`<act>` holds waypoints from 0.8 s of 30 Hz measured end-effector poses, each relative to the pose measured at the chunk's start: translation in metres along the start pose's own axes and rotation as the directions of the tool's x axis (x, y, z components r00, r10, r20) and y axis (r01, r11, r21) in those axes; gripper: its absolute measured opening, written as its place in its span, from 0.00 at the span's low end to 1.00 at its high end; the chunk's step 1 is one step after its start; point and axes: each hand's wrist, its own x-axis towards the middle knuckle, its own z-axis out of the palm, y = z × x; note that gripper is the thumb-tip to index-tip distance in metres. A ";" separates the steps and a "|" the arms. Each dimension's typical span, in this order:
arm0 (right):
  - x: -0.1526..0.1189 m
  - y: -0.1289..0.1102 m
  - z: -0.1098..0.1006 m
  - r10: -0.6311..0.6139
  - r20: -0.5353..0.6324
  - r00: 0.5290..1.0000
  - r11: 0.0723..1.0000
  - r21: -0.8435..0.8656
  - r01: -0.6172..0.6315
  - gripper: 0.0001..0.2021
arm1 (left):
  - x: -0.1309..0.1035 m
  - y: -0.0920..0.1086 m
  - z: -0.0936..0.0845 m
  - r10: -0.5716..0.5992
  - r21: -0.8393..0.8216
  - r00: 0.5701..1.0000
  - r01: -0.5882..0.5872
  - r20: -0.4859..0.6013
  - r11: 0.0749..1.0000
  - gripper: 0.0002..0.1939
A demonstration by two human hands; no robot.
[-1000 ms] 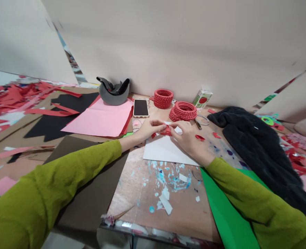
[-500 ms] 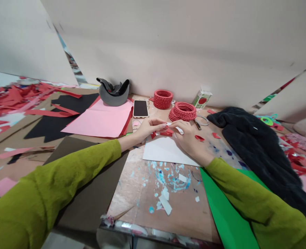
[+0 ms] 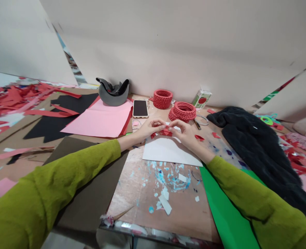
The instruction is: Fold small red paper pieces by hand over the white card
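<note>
The red paper piece (image 3: 165, 131) was found above the far part of a white sheet (image 3: 168, 150), between the left hand (image 3: 151, 128) and the right hand (image 3: 182, 131). The left hand pinched its left end between thumb and fingers; the right hand pinched the right end likewise, the fingertips of the two hands near each other. The near edge of the white sheet ran roughly left to right, its near right corner meeting a green sheet (image 3: 228, 204). Between that edge and the near edge of the desk (image 3: 132, 183), the surface carried only flat pale scraps (image 3: 165, 204) and blue paint marks, giving open room there. Room on the far side was tighter: a phone (image 3: 140, 109) lay to the far left of the hands, and two red ridged rings (image 3: 163, 99) (image 3: 185, 110) stood just beyond them. A dark cloth (image 3: 256, 152) bounded the right side, and a dark brown sheet (image 3: 91, 180) lay under the left forearm. The long axis of the piece ran approximately left to right, its ends toward the two hands. Fingers partly covered it, so which face was up could not be determined.
</note>
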 end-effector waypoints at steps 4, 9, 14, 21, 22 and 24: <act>0.001 -0.001 0.000 0.018 0.023 1.000 1.000 0.010 -0.019 0.09 | -0.001 0.003 0.000 -0.014 0.064 1.000 0.012 0.028 0.998 0.13; 0.000 -0.003 0.000 -0.008 0.026 1.000 0.999 -0.033 0.008 0.07 | -0.001 0.001 -0.001 0.018 0.105 1.000 -0.020 0.021 0.994 0.14; -0.001 -0.006 0.002 -0.038 0.016 0.999 0.994 -0.102 0.039 0.05 | -0.001 -0.003 -0.002 0.059 0.063 0.996 -0.055 -0.063 0.997 0.14; 0.001 -0.005 0.005 -0.001 -0.012 1.000 0.988 -0.154 -0.001 0.06 | -0.001 -0.004 -0.002 0.063 0.083 0.993 -0.055 -0.095 0.995 0.15; 0.000 -0.006 0.005 -0.004 -0.012 1.000 0.986 -0.166 0.002 0.06 | -0.001 -0.003 -0.001 0.065 0.096 0.993 -0.055 -0.100 0.994 0.15; 0.000 -0.009 0.005 -0.018 -0.005 1.000 0.980 -0.198 0.017 0.05 | -0.001 -0.002 -0.001 0.076 0.138 0.991 -0.061 -0.107 0.989 0.14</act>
